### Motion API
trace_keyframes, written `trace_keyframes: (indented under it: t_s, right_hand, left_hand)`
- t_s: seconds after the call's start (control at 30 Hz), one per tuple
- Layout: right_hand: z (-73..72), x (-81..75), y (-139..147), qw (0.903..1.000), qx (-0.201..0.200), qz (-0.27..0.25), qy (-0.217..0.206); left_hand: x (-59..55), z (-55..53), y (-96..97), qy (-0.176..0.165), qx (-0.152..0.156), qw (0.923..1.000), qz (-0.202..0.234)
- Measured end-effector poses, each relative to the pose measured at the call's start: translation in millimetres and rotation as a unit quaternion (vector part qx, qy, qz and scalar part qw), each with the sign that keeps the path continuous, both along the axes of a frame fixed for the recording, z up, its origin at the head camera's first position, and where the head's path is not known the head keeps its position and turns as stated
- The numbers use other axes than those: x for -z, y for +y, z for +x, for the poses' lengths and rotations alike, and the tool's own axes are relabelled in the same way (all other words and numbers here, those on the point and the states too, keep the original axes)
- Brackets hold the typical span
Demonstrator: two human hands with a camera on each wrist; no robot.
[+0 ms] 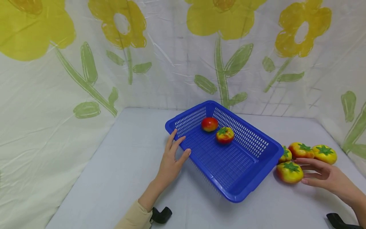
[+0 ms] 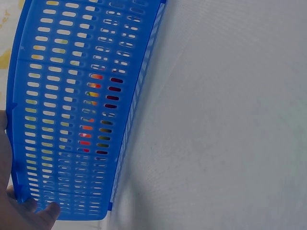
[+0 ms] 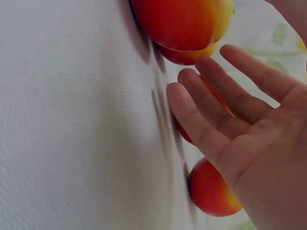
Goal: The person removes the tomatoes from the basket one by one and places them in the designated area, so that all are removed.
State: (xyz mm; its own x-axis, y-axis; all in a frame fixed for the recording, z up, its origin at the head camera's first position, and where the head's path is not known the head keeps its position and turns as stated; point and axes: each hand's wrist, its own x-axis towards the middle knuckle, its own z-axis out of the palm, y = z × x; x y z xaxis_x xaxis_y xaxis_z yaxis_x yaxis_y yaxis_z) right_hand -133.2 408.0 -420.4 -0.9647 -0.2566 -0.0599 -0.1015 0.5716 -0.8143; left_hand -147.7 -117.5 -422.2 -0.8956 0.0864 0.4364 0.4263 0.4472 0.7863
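My left hand [image 1: 172,160] is at the left rim of a blue plastic basket [image 1: 258,183], fingers spread and fingertips right at the rim. In the left wrist view its fingertips show at the lower corner of the slotted basket wall [image 2: 72,124]. Two red-and-yellow tomatoes [image 1: 209,124] lie inside the basket. My right hand [image 1: 328,176] reaches beside the nearest tomato [image 1: 290,172], a yellow one with a green star-shaped top. Its fingers are extended around that tomato's right side; in the right wrist view the palm holds nothing and the large tomato [image 3: 180,21] is beyond the fingertips.
Several more tomatoes [image 1: 301,150] sit close together right of the basket, one against its corner. The white tabletop [image 1: 125,165] ends at a hanging sheet with printed flowers [image 1: 171,70]. Black curved pieces [image 1: 162,215] show near both wrists.
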Motion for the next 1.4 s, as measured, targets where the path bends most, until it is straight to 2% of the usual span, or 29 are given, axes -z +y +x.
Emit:
trace_keyframes:
  t_s: [0.47,0.63,0.73,0.8,0.9,1.03,1.13,1.3,1.4]
  right_hand:
    - [1.4,-1.4,0.4,0.999,0.0,0.015,0.043]
    - [1.0,-3.0,3.0,0.9973,0.022,0.049,0.051]
    - [1.8,-9.3,5.0,0.9956,0.052,0.056,0.054]
    - [2.9,-18.0,4.3,0.9944,0.076,0.042,0.061]
    - [4.1,-39.3,-5.0,0.9906,0.109,0.011,0.081]
    - [0.3,-74.4,-36.4,0.9822,0.123,-0.018,0.141]
    - [-8.1,-101.6,-68.0,0.9826,0.098,-0.017,0.157]
    - [-25.2,-147.4,-114.4,0.9887,0.024,-0.002,0.148]
    - [-42.1,-166.1,-137.1,0.9909,-0.016,0.015,0.133]
  left_hand:
    - [1.6,0.2,-0.3,0.001,0.0,1.0,0.0]
    - [2.0,1.2,-0.7,0.004,-0.001,1.0,-0.001]
    - [1.0,1.6,-0.6,0.006,-0.001,1.0,0.0]
    - [0.5,0.9,-0.4,0.007,-0.001,1.0,0.001]
    - [-0.1,-0.3,-0.1,0.01,0.0,1.0,0.003]
    - [-0.8,-1.3,0.6,0.009,0.0,1.0,0.001]
    - [0.0,-1.5,0.7,0.006,-0.003,1.0,0.0]
    - [0.8,-1.3,0.6,0.003,-0.002,1.0,0.0]
    - [0.3,-1.3,0.3,0.004,-0.002,1.0,-0.001]
